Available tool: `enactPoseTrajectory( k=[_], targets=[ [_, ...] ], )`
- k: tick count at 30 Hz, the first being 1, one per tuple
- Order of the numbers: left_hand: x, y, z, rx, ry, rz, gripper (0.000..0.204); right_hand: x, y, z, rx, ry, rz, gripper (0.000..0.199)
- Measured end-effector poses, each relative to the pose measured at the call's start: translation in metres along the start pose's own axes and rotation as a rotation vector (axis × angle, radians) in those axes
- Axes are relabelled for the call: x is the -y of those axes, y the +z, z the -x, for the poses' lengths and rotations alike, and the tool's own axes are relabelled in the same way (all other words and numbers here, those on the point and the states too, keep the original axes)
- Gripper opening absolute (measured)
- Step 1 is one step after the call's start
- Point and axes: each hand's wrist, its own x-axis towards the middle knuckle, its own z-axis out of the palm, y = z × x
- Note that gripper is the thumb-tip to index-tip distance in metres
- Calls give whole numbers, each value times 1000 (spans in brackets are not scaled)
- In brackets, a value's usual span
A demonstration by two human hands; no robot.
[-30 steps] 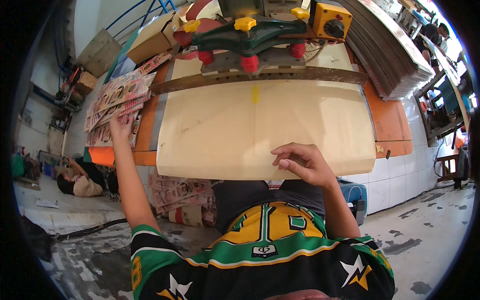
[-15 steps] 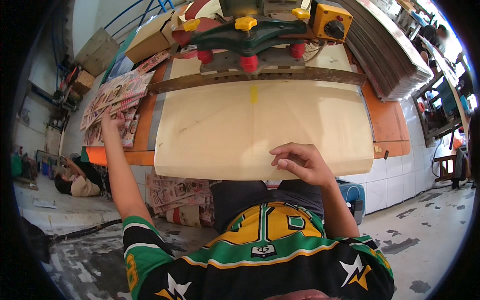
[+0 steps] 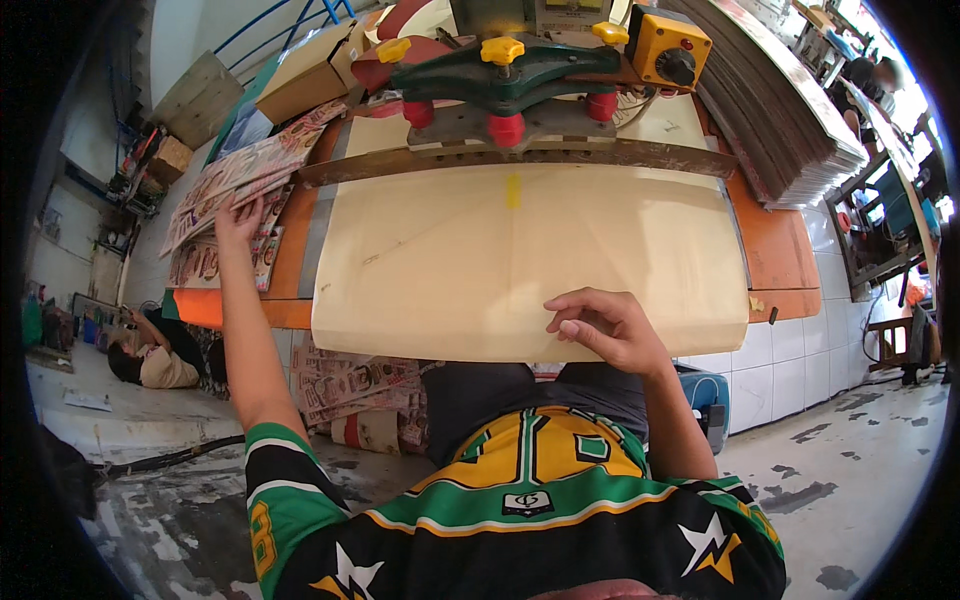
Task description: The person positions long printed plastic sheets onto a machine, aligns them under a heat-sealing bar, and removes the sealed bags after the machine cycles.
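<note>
My left hand [image 3: 239, 219] is at the near edge of a pile of printed sheets [image 3: 235, 180] on the left of the worktable, its fingers closed on the edge of the upper sheets. More of these red-and-white printed sheets lie beneath it. Over the front part of a broad cream sheet [image 3: 430, 270], my right hand [image 3: 610, 328] hovers or rests lightly; which of the two I cannot tell. Its fingers are loosely curved, the thumb stands apart, and nothing is between them. A strip of yellow tape [image 3: 513, 190] marks the cream sheet's far middle.
Beyond the cream sheet stands a dark green press head [image 3: 500, 80] with yellow knobs and red feet, above a metal bar [image 3: 660, 158]. A yellow control box [image 3: 670, 48] adjoins it. Tall stacked boards [image 3: 780, 110] rise at right; a cardboard box [image 3: 305, 75] sits far left. Another person [image 3: 165, 360] is low at left.
My left hand has moved slightly away from me and to the right along the pile, and the upper printed sheets have shifted with it. My right hand has kept its pose.
</note>
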Motion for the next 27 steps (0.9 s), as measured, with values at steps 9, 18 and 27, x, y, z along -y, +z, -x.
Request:
enactPoseTrajectory(
  k=[9, 18, 27],
  targets=[
    [11, -20, -36, 202, 192, -192, 48, 2, 1, 2, 30, -13, -33, 28],
    [1, -25, -84, 97, 261, -131, 28, 2, 2, 4, 14, -46, -28, 28],
    [10, -27, -2, -170, 418, -95, 38, -1, 2, 2, 6, -29, -15, 28]
  ],
)
